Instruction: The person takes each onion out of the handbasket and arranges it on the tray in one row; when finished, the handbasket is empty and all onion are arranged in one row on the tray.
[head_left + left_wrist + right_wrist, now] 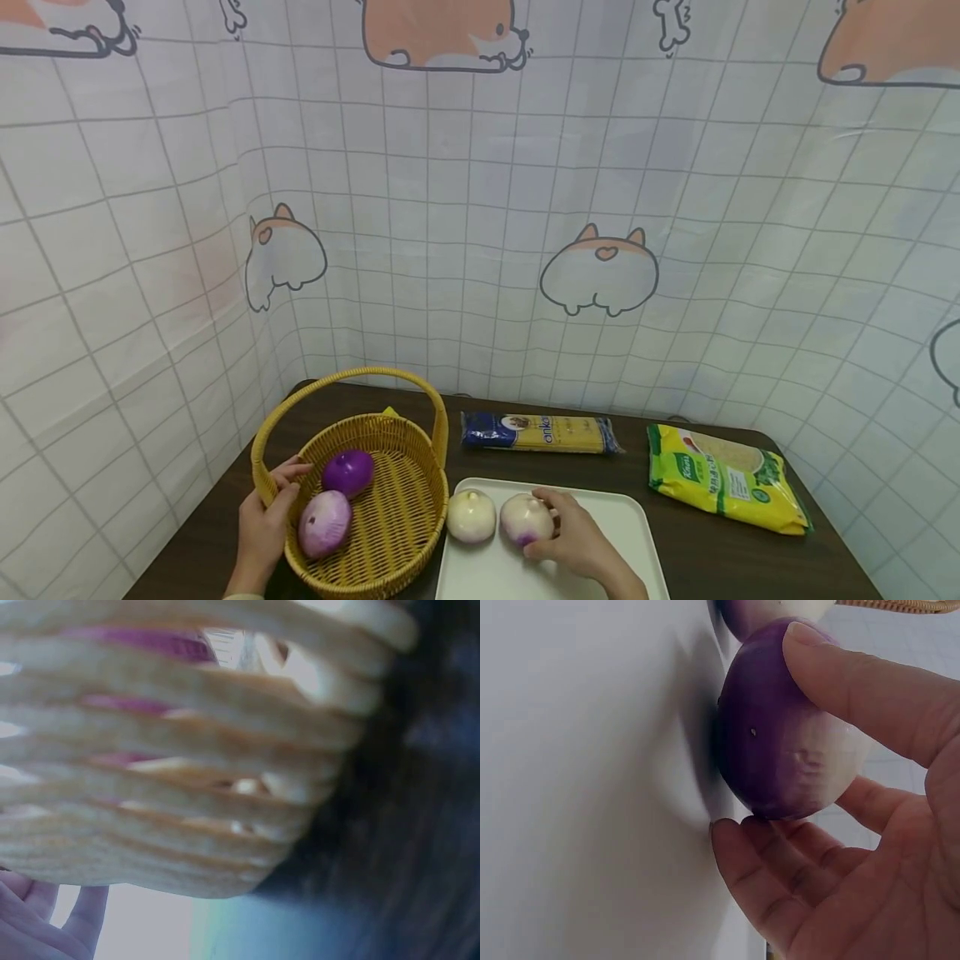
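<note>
In the head view, my left hand [262, 521] grips the wicker basket [397, 500] at its left rim, by the foot of the handle. Slats of the basket fill most of the left wrist view, with part of the left hand [45, 922] low in the corner. Inside lie a deep purple round vegetable [348, 472] and a paler purple-and-white one [325, 523]. My right hand [573, 537] holds a purple-and-white turnip [780, 735] on the white tray [637, 533], thumb on one side and fingers on the other. Beside it sits another whitish turnip [471, 516].
Behind the tray lies a pack of pasta [540, 433]. A yellow-green Knorr bag [727, 479] is to the right on the dark table [817, 567]. A patterned curtain [465, 333] hangs behind. The basket's tall handle [360, 371] arches over it.
</note>
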Tool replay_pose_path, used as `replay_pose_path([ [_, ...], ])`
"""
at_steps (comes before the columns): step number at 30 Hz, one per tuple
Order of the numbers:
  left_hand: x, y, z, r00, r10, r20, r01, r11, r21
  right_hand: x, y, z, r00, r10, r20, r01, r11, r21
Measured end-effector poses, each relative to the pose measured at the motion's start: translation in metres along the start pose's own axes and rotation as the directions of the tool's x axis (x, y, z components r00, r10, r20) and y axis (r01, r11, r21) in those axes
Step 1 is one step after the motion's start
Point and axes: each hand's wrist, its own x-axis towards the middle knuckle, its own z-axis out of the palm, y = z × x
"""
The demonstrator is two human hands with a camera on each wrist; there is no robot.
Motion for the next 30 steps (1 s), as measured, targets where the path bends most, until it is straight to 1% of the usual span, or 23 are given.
replay_pose_path([
  [9,0.0002,-0.0006,0.0004,1.000,0.008,-0.004,-0.008,1.000,-0.012,-0.0005,-0.0032,0.0023,1.000,-0.020,0.020,0.019,0.999,0.039],
  [18,0.0001,-0.0002,0.0003,1.000,0.012,-0.010,-0.012,1.000,-0.002,0.0010,0.0017,0.0035,0.999,-0.006,0.039,0.006,1.000,0.007],
  [25,0.0000,-0.0011,-0.0002,1.000,0.016,-0.015,-0.016,1.000,0.004,-0.0008,0.0016,0.0007,0.997,-0.024,0.070,0.022,0.999,0.023],
  [28,-0.0001,-0.0014,-0.0002,1.000,0.020,-0.007,-0.020,1.000,0.011,-0.0026,0.0000,-0.0023,0.997,-0.013,0.071,0.011,0.999,0.038],
  [30,-0.0002,-0.0011,-0.0004,1.000,0.021,-0.002,-0.021,1.000,0.015,-0.0036,-0.0012,-0.0042,0.998,0.002,0.057,-0.004,0.999,0.045],
])
